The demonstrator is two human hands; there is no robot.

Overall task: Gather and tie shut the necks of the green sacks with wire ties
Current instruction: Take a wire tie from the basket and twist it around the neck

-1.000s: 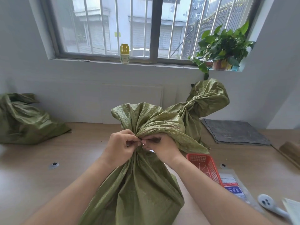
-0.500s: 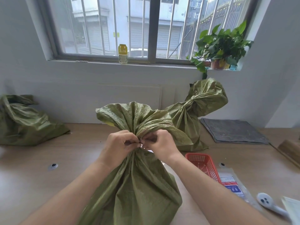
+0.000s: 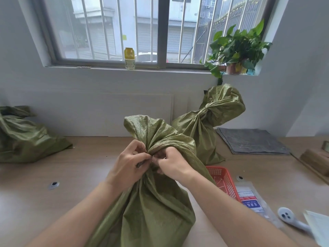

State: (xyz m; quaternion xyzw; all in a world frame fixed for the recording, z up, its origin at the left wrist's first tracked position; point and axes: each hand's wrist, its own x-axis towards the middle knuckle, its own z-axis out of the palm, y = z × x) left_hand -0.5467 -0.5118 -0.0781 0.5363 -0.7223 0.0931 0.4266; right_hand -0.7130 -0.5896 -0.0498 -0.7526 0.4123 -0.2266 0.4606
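A green woven sack (image 3: 151, 207) stands on the wooden table in front of me, its neck bunched together. My left hand (image 3: 128, 166) and my right hand (image 3: 170, 164) meet at that neck, fingers curled, pinching a thin wire tie (image 3: 153, 157) between them. The sack's loose top flops to the right over my right hand. Behind it to the right stands a second green sack (image 3: 204, 125) with its neck tied. A third green sack (image 3: 23, 139) slumps at the far left of the table.
A red mesh basket (image 3: 222, 179) sits right of the near sack, with a printed plastic packet (image 3: 252, 202) and a white plug (image 3: 288, 216) beyond it. Grey mats (image 3: 252, 143) lie at the back right. A bottle (image 3: 129, 58) and a potted plant (image 3: 235, 50) stand on the windowsill.
The sack's loose top has swung from the left and centre over to the right. Both hands stay at the neck, fingers shifted slightly on the tie.
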